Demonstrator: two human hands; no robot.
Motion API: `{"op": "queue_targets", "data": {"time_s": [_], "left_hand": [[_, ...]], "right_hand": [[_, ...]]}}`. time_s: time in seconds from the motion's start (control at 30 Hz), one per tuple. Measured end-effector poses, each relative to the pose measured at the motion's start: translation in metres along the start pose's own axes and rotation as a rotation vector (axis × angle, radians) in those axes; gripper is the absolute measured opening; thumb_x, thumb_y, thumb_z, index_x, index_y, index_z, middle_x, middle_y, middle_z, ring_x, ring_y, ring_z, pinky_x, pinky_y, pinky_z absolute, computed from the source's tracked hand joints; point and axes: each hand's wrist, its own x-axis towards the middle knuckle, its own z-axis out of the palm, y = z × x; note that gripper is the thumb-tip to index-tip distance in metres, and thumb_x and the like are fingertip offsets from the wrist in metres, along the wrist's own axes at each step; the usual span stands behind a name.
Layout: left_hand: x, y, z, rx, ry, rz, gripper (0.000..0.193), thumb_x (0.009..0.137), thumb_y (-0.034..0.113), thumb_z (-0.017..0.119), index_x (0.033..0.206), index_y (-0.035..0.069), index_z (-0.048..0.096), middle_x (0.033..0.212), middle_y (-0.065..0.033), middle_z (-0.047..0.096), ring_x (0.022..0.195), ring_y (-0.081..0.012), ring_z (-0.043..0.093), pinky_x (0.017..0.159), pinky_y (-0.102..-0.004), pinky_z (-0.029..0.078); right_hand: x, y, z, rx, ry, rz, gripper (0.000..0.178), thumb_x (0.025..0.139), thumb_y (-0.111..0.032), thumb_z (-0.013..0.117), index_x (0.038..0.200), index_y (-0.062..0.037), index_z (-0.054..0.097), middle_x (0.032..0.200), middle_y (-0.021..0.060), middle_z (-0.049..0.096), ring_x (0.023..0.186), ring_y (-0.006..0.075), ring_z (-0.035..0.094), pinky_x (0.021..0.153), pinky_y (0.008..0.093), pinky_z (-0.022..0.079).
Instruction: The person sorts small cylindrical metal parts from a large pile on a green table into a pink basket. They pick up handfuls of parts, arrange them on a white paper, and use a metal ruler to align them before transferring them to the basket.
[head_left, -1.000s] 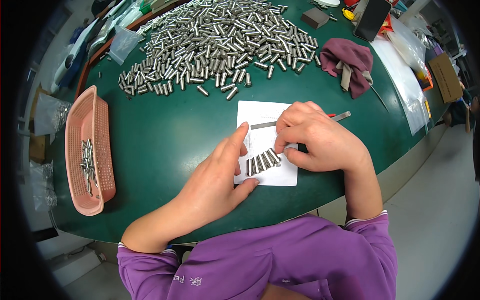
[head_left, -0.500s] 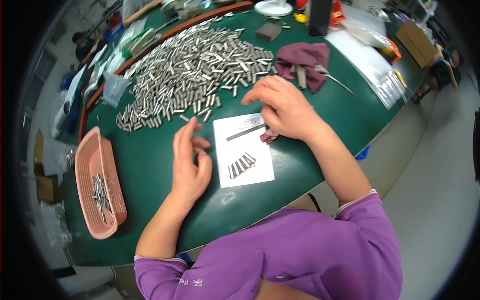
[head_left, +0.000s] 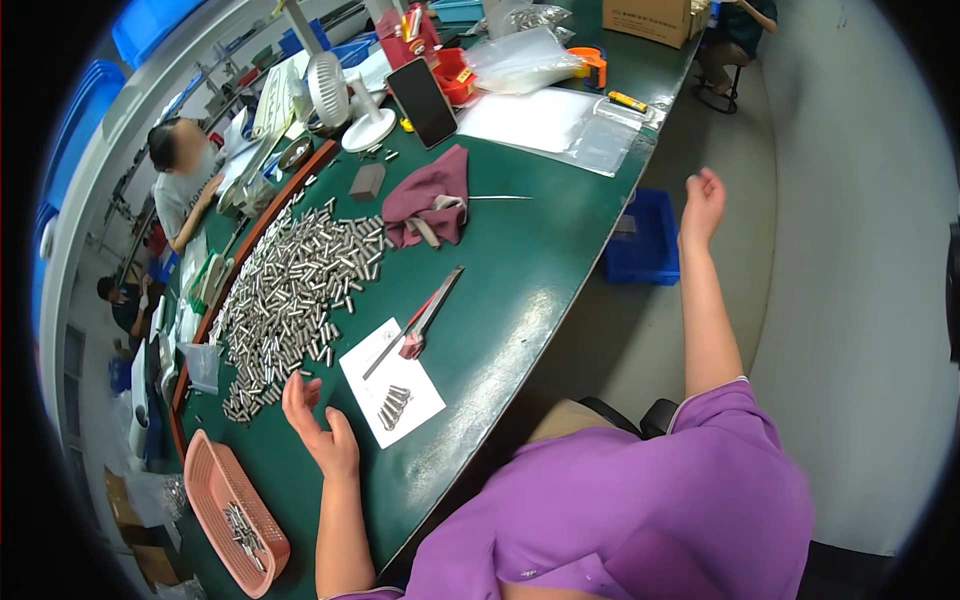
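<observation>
My left hand (head_left: pixel 322 425) hovers beside a pile of short metal cylinders (head_left: pixel 295 290); its fingers are apart and hold nothing. Out past the table's right edge, my right hand (head_left: pixel 704 208) is raised with curled fingers; whatever lies inside them, if anything, is hidden. A white paper sheet (head_left: pixel 420 405) lies right of my left hand. Several metal cylinders (head_left: pixel 394 407) stand in a slanting row on it. A thin dark strip (head_left: pixel 388 352) and a long grey tool with a pinkish wrapped end (head_left: pixel 412 345) lie across the sheet's far corner.
A pink basket (head_left: pixel 205 480) with metal pieces stands at the left. Farther off are a maroon cloth (head_left: pixel 432 205), a grey block (head_left: pixel 367 182), a phone (head_left: pixel 423 103) and a white fan (head_left: pixel 328 90). A blue bin (head_left: pixel 655 235) sits below the table's right edge. Other people sit nearby.
My right hand has left the paper and swung right, beyond the table edge. The view has turned right, so the pile and sheet appear farther left. My left hand stays near the pile.
</observation>
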Motion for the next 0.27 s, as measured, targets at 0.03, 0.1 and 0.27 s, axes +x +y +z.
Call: {"op": "queue_targets", "data": {"time_s": [0.03, 0.1, 0.27], "left_hand": [[0.001, -0.002, 0.005, -0.014, -0.011, -0.006, 0.069, 0.071, -0.013, 0.041, 0.138, 0.0, 0.038, 0.135, -0.0166, 0.04, 0.107, -0.0243, 0.055, 0.091, -0.0355, 0.044], [-0.002, -0.004, 0.003, 0.027, -0.024, -0.029, 0.068, 0.071, -0.013, 0.04, 0.138, 0.0, 0.039, 0.135, -0.0163, 0.04, 0.107, -0.0236, 0.055, 0.092, -0.0354, 0.044], [-0.004, -0.003, -0.002, 0.048, -0.04, -0.021, 0.068, 0.072, -0.014, 0.039, 0.138, 0.001, 0.039, 0.137, -0.0156, 0.039, 0.108, -0.0232, 0.055, 0.093, -0.0352, 0.044]], "right_hand": [[0.008, 0.046, -0.025, -0.107, -0.098, 0.125, 0.042, 0.081, -0.013, 0.07, 0.116, 0.0032, 0.054, 0.099, 0.0049, 0.057, 0.09, 0.0129, 0.054, 0.083, 0.0261, 0.046], [-0.013, 0.099, -0.045, -0.527, -0.425, 0.316, 0.064, 0.069, -0.017, 0.08, 0.123, 0.0036, 0.052, 0.116, 0.0136, 0.057, 0.106, 0.0214, 0.055, 0.092, 0.0308, 0.045], [-0.055, 0.184, -0.014, -0.618, -0.929, 0.091, 0.11, 0.057, -0.043, 0.086, 0.141, 0.0, 0.03, 0.139, 0.0261, 0.039, 0.129, 0.0396, 0.04, 0.107, 0.042, 0.037]]}}
